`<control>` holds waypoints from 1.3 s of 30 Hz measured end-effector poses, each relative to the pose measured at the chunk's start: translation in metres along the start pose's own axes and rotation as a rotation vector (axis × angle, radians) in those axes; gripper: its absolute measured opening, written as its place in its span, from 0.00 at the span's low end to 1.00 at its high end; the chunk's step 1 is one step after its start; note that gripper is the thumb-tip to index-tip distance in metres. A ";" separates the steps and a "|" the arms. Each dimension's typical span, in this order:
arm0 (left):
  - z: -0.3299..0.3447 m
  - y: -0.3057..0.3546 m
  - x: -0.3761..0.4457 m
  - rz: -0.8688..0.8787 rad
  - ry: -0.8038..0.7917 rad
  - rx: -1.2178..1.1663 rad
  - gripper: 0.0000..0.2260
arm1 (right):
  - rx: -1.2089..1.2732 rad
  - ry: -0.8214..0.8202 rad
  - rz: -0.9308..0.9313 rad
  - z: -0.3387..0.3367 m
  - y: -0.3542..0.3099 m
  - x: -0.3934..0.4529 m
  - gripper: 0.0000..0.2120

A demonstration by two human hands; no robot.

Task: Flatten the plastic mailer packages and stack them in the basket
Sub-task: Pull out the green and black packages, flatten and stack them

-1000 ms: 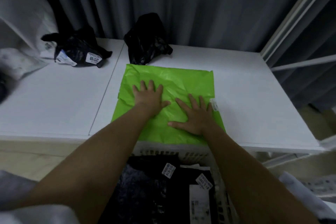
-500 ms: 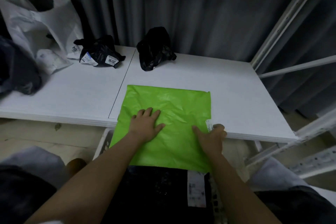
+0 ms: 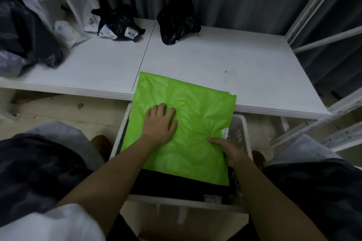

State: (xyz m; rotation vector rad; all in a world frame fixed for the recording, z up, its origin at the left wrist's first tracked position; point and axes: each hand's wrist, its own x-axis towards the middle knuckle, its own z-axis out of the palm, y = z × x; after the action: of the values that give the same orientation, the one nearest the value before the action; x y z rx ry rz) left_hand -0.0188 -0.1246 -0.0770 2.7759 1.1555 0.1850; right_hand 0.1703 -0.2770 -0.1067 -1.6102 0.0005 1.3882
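Green mailer (image 3: 188, 123) crinkled, flat; right hand (image 3: 233, 151) pinching edge.

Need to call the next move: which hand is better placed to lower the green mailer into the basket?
Right hand: it pinches the green mailer at its edge over the basket. The left hand only presses flat on top.

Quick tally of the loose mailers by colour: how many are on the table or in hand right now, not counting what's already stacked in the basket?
Green plastic mailer, flat, half off the white table: 1
Crumpled black plastic mailers, one with white labels, one further right: 2
White plastic mailers in the far-left pile: count unclear
Total clearly countable: 3
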 end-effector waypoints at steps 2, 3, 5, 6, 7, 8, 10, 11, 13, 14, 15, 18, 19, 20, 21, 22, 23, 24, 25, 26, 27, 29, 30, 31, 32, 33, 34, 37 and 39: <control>0.010 0.004 -0.014 -0.009 -0.046 0.017 0.25 | -0.012 -0.001 0.047 -0.003 0.017 0.002 0.26; 0.018 0.004 -0.023 -0.018 -0.091 0.033 0.23 | -0.009 -0.018 0.068 -0.004 0.028 0.004 0.29; 0.031 0.003 -0.036 -0.033 -0.161 0.070 0.23 | -0.056 -0.010 0.102 -0.006 0.043 0.005 0.34; 0.037 0.002 -0.042 -0.045 -0.211 0.093 0.23 | -0.098 0.006 0.111 -0.006 0.051 0.008 0.34; 0.043 0.000 -0.047 -0.055 -0.274 0.105 0.23 | -0.139 0.021 0.112 -0.009 0.060 0.015 0.33; 0.049 -0.004 -0.052 -0.063 -0.344 0.108 0.23 | -0.187 0.036 0.115 -0.011 0.068 0.022 0.35; 0.059 -0.011 -0.058 -0.065 -0.472 0.117 0.24 | -0.280 0.072 0.106 -0.015 0.083 0.045 0.45; 0.062 -0.013 -0.058 -0.060 -0.509 0.126 0.25 | -0.308 0.076 0.108 -0.015 0.083 0.050 0.45; 0.068 -0.017 -0.055 -0.056 -0.541 0.117 0.26 | -0.355 0.104 0.109 -0.005 0.077 0.047 0.36; 0.070 -0.018 -0.053 -0.053 -0.548 0.105 0.26 | -0.367 0.114 0.102 0.000 0.073 0.043 0.32; 0.072 -0.019 -0.049 -0.041 -0.557 0.099 0.26 | -0.371 0.117 0.085 0.001 0.073 0.046 0.30; 0.082 -0.021 -0.042 0.009 -0.607 0.093 0.27 | -0.572 0.164 -0.053 -0.001 0.077 0.056 0.37; 0.086 -0.021 -0.040 0.015 -0.636 0.088 0.27 | -0.738 0.211 -0.120 -0.004 0.079 0.059 0.41; 0.089 -0.022 -0.041 0.017 -0.662 0.084 0.28 | -0.893 0.255 -0.207 -0.004 0.080 0.058 0.43; 0.093 -0.022 -0.040 0.021 -0.690 0.082 0.28 | -1.042 0.286 -0.312 -0.006 0.081 0.060 0.43; 0.097 -0.021 -0.038 0.022 -0.720 0.081 0.28 | -1.197 0.280 -0.418 -0.007 0.082 0.061 0.41; 0.100 -0.019 -0.037 0.022 -0.758 0.088 0.27 | -1.365 0.208 -0.485 -0.008 0.084 0.064 0.39; 0.102 -0.018 -0.036 0.020 -0.811 0.096 0.26 | -1.515 0.085 -0.476 -0.007 0.084 0.065 0.38; 0.103 -0.017 -0.035 0.017 -0.883 0.106 0.24 | -1.616 -0.063 -0.376 -0.007 0.086 0.069 0.36; 0.104 -0.015 -0.033 0.012 -0.962 0.114 0.23 | -1.654 -0.195 -0.220 -0.006 0.085 0.070 0.35; 0.103 -0.014 -0.031 0.004 -1.030 0.117 0.23 | -1.629 -0.274 -0.101 -0.005 0.085 0.071 0.34; 0.100 -0.012 -0.027 -0.021 -1.059 0.087 0.23 | -1.548 -0.268 -0.109 0.002 0.081 0.070 0.33; 0.097 -0.012 -0.026 -0.028 -1.019 0.059 0.23 | -1.522 -0.231 -0.172 0.008 0.077 0.066 0.32; 0.093 -0.013 -0.024 -0.032 -0.970 0.030 0.22 | -1.509 -0.212 -0.233 0.014 0.071 0.063 0.30; 0.091 -0.013 -0.023 -0.036 -0.933 0.000 0.22 | -1.508 -0.205 -0.280 0.019 0.066 0.061 0.29; 0.085 -0.014 -0.021 -0.037 -0.893 -0.020 0.22 | -1.521 -0.199 -0.324 0.025 0.059 0.058 0.27; 0.078 -0.014 -0.019 -0.034 -0.860 -0.028 0.21 | -1.544 -0.188 -0.361 0.030 0.049 0.055 0.25; 0.051 -0.013 -0.011 -0.029 -0.698 -0.013 0.19 | -1.642 -0.117 -0.496 0.048 0.018 0.040 0.22; 0.027 -0.011 -0.002 -0.031 -0.586 0.008 0.17 | -1.726 -0.061 -0.589 0.060 -0.005 0.029 0.21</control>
State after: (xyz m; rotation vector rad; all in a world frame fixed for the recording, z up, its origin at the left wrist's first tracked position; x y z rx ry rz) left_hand -0.0239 -0.1204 -0.1057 2.5361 1.0283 -0.5947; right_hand 0.1377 -0.2192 -0.1179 -2.4498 -1.9771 0.7886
